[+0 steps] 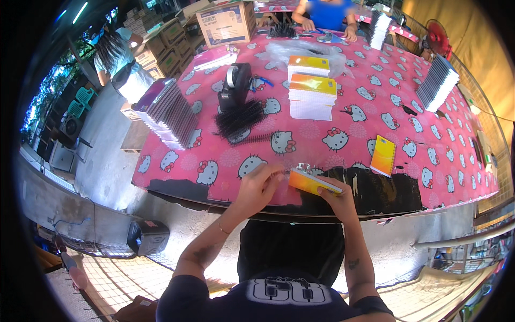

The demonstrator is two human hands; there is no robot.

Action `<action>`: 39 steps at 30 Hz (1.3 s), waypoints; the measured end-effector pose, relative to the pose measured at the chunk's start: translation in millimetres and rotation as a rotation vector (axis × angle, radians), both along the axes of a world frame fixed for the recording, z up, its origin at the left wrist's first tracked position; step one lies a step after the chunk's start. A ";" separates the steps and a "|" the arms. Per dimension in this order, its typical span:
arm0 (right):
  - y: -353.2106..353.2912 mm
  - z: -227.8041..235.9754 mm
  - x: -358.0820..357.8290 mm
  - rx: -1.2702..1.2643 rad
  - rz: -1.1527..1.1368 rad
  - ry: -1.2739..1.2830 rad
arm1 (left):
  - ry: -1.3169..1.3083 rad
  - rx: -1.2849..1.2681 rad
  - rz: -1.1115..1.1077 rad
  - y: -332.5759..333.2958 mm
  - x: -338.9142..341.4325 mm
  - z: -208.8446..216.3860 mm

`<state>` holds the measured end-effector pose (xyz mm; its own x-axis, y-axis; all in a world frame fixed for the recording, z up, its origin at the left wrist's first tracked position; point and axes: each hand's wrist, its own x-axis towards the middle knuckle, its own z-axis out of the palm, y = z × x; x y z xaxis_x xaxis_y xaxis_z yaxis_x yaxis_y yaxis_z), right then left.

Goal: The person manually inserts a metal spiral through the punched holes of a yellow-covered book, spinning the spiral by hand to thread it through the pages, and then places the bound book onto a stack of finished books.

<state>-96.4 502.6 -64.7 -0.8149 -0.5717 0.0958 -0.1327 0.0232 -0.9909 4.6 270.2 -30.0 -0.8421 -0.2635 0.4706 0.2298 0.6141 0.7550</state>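
My right hand [338, 197] grips a small yellow-orange notebook [308, 182] at its right end, above the table's near edge. Off the notebook's left end, my left hand [258, 185] has its fingers pinched together; whatever they hold, if anything, is too small to make out. Another yellow spiral notebook [383, 155] lies to the right. Beyond my hands stand stacks of yellow-covered pads [312, 96]. A heap of black spiral coils [240, 119] lies left of these, with one loose coil [255, 139] in front.
A black tape dispenser [234, 88] stands behind the coils, beside blue-handled cutters [263, 82]. Tall notebook stacks stand at the left [167, 114] and right [437, 83]. Clear plastic [273, 51] and a cardboard box [226, 24] sit farther back. A person in blue [327, 16] works across the table.
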 end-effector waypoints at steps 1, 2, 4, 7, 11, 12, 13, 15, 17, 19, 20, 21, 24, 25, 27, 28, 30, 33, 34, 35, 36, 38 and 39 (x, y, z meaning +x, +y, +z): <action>-0.3 0.0 0.0 0.002 0.000 -0.010 | 0.028 -0.039 -0.003 -0.4 0.2 -1.5; -0.5 -0.5 0.2 0.005 0.000 -0.019 | 0.056 -0.078 -0.006 -1.0 0.2 -3.5; 1.1 -2.0 -0.6 -0.006 0.014 -0.021 | 0.102 -0.117 -0.011 -1.8 -1.2 -8.2; 2.6 -5.3 -2.8 -0.008 0.014 -0.037 | 0.106 -0.149 -0.032 -3.2 -9.5 -10.8; 0.9 -2.2 -1.9 -0.007 0.018 -0.032 | -0.035 -0.222 -0.045 -14.7 -11.4 -13.2; 1.2 -2.5 -1.9 0.001 0.023 -0.037 | -0.076 -0.229 -0.045 -16.9 -12.7 -12.8; 1.7 -3.3 -2.2 0.008 0.029 -0.043 | -0.041 -0.223 -0.070 -19.2 -15.3 -12.0; 4.1 -4.3 -1.5 0.011 0.047 -0.049 | 0.029 -0.211 -0.122 -22.9 -22.8 -4.8; 8.0 -4.9 0.5 0.003 0.070 -0.050 | -0.010 -0.182 -0.243 -24.6 -20.7 7.6; 6.2 -5.6 4.5 -0.008 0.107 -0.061 | -0.074 -0.244 -0.333 -33.2 -17.3 8.0; 5.2 -6.2 6.9 -0.013 0.124 -0.066 | -0.115 -0.321 -0.367 -41.7 -18.9 -4.4; 4.9 -4.9 6.1 -0.012 0.131 -0.055 | -0.143 -0.402 -0.407 -42.8 -24.9 0.0; 4.2 -4.9 9.2 -0.014 0.140 -0.001 | -0.158 -0.205 -0.422 -27.5 -17.2 11.9; 3.2 -2.2 9.9 -0.011 0.148 0.003 | -0.132 -0.244 -0.406 -24.5 -15.9 14.2; 2.4 3.1 11.7 -0.003 0.169 0.009 | -0.083 -0.319 -0.369 -21.7 -12.0 15.8; 2.6 1.8 12.1 -0.003 0.178 0.004 | -0.093 -0.340 -0.371 -22.2 -11.9 14.4; 2.9 3.4 12.1 -0.002 0.170 -0.003 | -0.117 -0.382 -0.374 -22.9 -13.3 10.8; 4.9 -0.9 11.7 -0.009 0.156 0.021 | -0.136 -0.529 -0.233 -9.5 -12.5 4.8; 4.7 -3.0 13.1 -0.011 0.151 0.022 | -0.098 -0.612 -0.139 0.1 -11.5 2.4; 3.8 -3.5 13.7 -0.013 0.146 0.023 | -0.058 -0.694 -0.043 13.5 -11.0 -0.8; 2.7 -3.1 15.3 -0.014 0.129 0.012 | -0.021 -0.773 0.051 24.9 -5.2 -6.0; 1.3 0.7 16.6 -0.013 0.094 -0.003 | -0.080 -0.753 0.059 45.4 24.5 -41.4; 0.8 1.5 17.6 -0.018 0.093 0.020 | -0.105 -0.742 0.064 50.7 29.3 -45.7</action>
<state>-78.8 503.4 -63.2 -0.7562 -0.6428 0.1226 -0.1536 -0.0077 -0.9881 33.9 321.0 -75.7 -0.8860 0.0415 0.4618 0.1261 0.9800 0.1539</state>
